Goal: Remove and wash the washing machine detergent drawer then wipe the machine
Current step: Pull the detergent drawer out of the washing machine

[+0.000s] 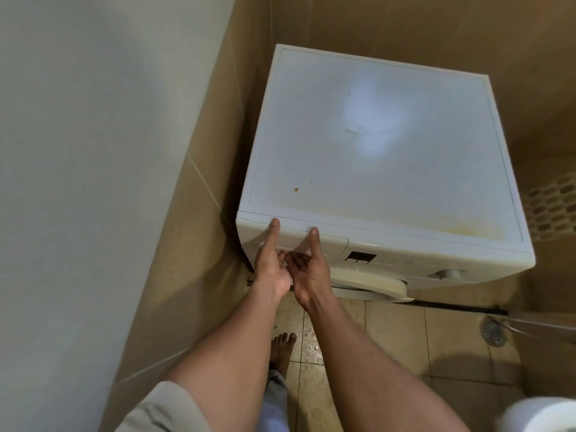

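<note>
The white washing machine (383, 145) stands in a corner of tan tiled walls; its detergent drawer (330, 243) is at the top left of the front and looks pushed all the way in. Both hands are on the drawer front, side by side and touching. The left hand (271, 269) and the right hand (310, 271) each put a thumb up on the top edge, and their fingers curl under it, gripping the drawer. The machine top has a small brown spot (296, 189) and a yellow stain (467, 227); a bare foot (282, 347) stands on the shiny floor — a round drain (492, 332) is off to the right.
</note>
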